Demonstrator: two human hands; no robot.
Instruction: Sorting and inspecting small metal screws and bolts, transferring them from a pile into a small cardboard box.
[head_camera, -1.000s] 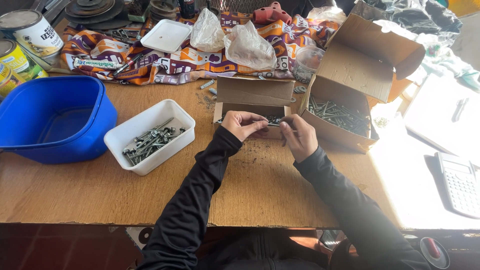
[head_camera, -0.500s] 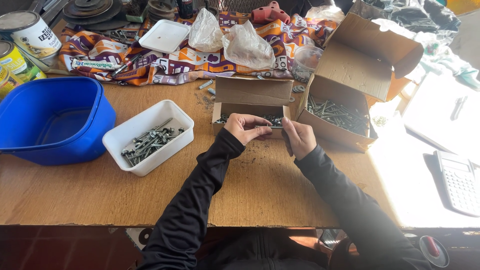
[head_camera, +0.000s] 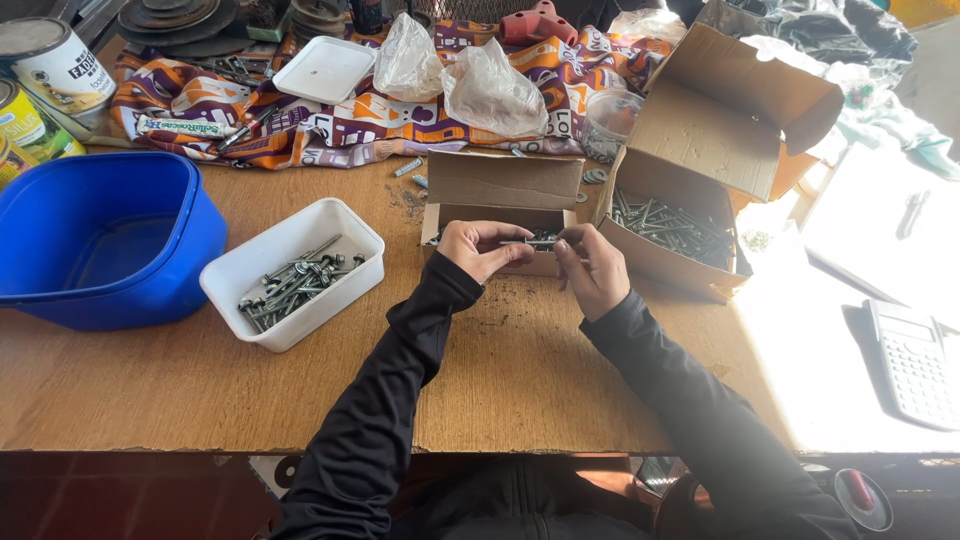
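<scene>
My left hand (head_camera: 478, 248) and my right hand (head_camera: 593, 268) are raised together over the front of a small open cardboard box (head_camera: 500, 195) of small metal parts. Between their fingertips they pinch a long grey screw (head_camera: 535, 243), held level, one hand at each end. To the right stands a bigger open cardboard box (head_camera: 672, 232) full of long screws. On the left a white plastic tub (head_camera: 290, 272) holds several assembled screws with washers.
A blue plastic basin (head_camera: 105, 240) sits far left, paint tins (head_camera: 50, 65) behind it. A patterned cloth (head_camera: 330, 120) at the back carries a white lid (head_camera: 330, 68) and clear plastic bags (head_camera: 490, 90). A calculator (head_camera: 912, 362) lies at the right, in bright sunlight.
Both hands stayed over the small box, shifting slightly while working the screw between the fingertips. The view drifted a little; nothing else moved.
</scene>
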